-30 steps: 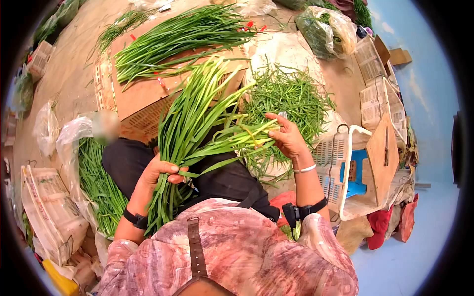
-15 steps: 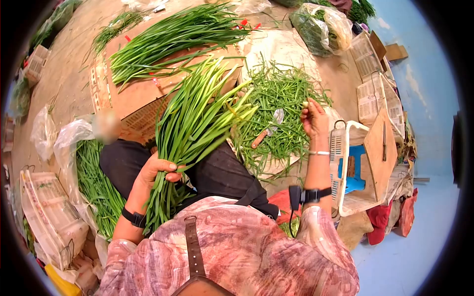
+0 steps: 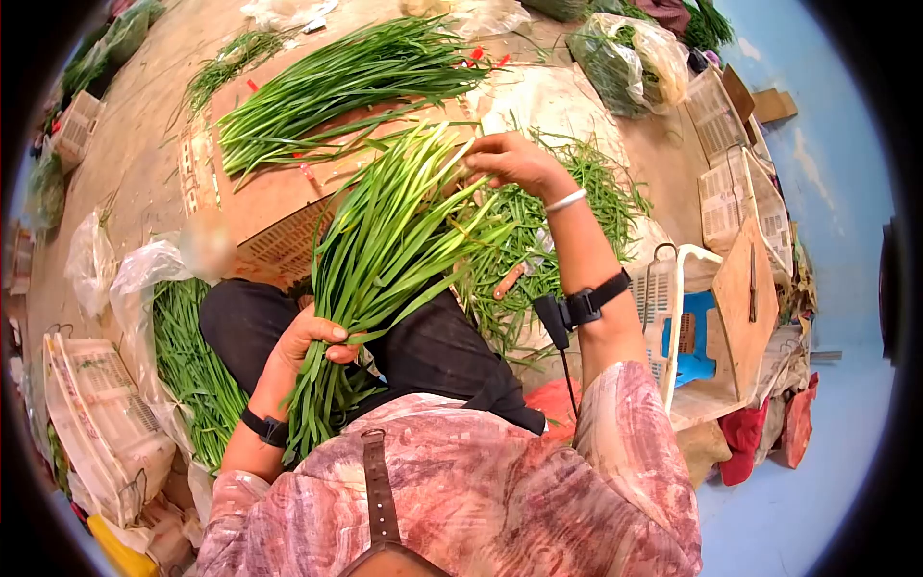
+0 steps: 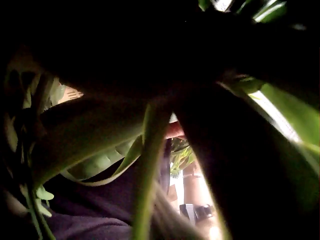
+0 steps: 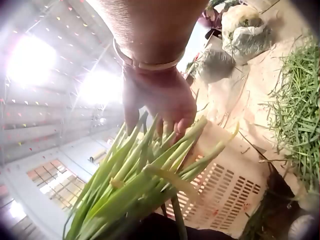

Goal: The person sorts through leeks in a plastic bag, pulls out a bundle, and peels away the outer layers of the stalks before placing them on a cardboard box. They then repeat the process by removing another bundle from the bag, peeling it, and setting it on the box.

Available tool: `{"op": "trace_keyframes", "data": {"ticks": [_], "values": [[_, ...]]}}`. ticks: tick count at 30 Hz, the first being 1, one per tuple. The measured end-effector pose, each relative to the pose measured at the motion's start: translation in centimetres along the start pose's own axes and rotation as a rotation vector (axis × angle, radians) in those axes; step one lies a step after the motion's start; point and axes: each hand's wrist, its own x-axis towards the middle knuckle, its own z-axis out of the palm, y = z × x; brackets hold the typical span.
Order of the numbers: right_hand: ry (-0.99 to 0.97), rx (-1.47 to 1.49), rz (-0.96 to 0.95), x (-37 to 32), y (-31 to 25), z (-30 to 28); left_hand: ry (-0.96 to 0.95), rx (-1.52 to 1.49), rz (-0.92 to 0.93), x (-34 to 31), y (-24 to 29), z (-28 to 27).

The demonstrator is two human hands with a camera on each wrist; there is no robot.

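A bunch of garlic chives [image 3: 385,240] slants over the person's lap, its pale ends pointing up and away. The left hand [image 3: 312,338] grips it near the leafy lower part, thumb across the front. At the pale ends, the right hand [image 3: 514,162] has its fingers bent among the stems; in the right wrist view the stem ends [image 5: 150,170] reach up between thumb and fingers. Dark leaves fill most of the left wrist view and hide the left fingers. A knife with a wooden handle [image 3: 510,281] lies on a heap of loose green trimmings [image 3: 577,197].
More chives [image 3: 336,96] lie on a cardboard-topped crate [image 3: 279,245] ahead. An open plastic bag of greens [image 3: 197,356] sits at the left, beside a pale crate [image 3: 106,404]. Another crate [image 3: 680,337] stands at the right, near a blue wall [image 3: 846,192].
From the pale stems, the right hand swung right over the trimmings with a small pale bit at its fingertips, then came back left to the bunch's far ends. The left hand keeps its grip.
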Motion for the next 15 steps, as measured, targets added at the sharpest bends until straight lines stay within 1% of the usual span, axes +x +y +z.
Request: {"op": "trace_keyframes", "data": {"ticks": [1, 2, 3, 5, 6, 7, 8, 9, 10, 11, 12, 13, 14, 15], "values": [[-0.095, -0.043, 0.025, 0.6, -0.1, 0.3, -0.006, 0.0, -0.007, 0.1, 0.1, -0.1], [-0.044, -0.101, -0.003, 1.0, 0.1, 0.7, -0.01, -0.001, -0.016, 0.0, 0.1, -0.1], [-0.048, -0.1, -0.001, 1.0, 0.3, 0.8, -0.007, -0.004, -0.016, -0.1, 0.1, 0.1], [0.108, -0.038, -0.264, 0.7, 0.8, 0.4, 0.083, -0.01, 0.032, -0.4, 0.2, 1.0], [0.195, -0.029, -0.275, -0.1, 0.6, 0.0, 0.085, -0.011, 0.028, -0.5, 0.1, 1.0], [0.284, 0.071, -0.284, -0.7, 0.8, -0.8, 0.075, -0.013, 0.033, -0.5, 0.1, 1.0], [0.437, 0.135, -0.257, -1.1, 1.4, -2.3, 0.062, -0.014, 0.039, -0.4, 0.2, 0.9], [0.606, 0.335, -0.344, -1.6, 2.4, -4.2, 0.057, -0.014, 0.036, -0.3, 0.1, 0.7], [0.846, 0.556, -0.372, -1.7, 3.6, -6.5, 0.032, -0.001, 0.03, -0.3, 0.1, 0.4], [1.018, 0.71, -0.408, -2.6, 4.7, -8.6, 0.008, 0.012, 0.027, -0.3, 0.0, 0.0], [1.13, 0.767, -0.437, -3.3, 7.2, -11.1, 0.004, 0.011, 0.028, -0.3, -0.1, -0.3], [1.131, 0.763, -0.441, -4.1, 9.3, -12.1, -0.014, 0.004, 0.019, -0.3, -0.2, -0.5], [1.324, -0.171, -0.218, -5.2, 11.1, -12.5, -0.034, -0.001, 0.013, -0.2, -0.2, -0.6], [1.331, -1.119, 0.044, -6.0, 11.7, -12.5, -0.039, 0.0, 0.023, 0.0, 0.0, -0.5]]}}
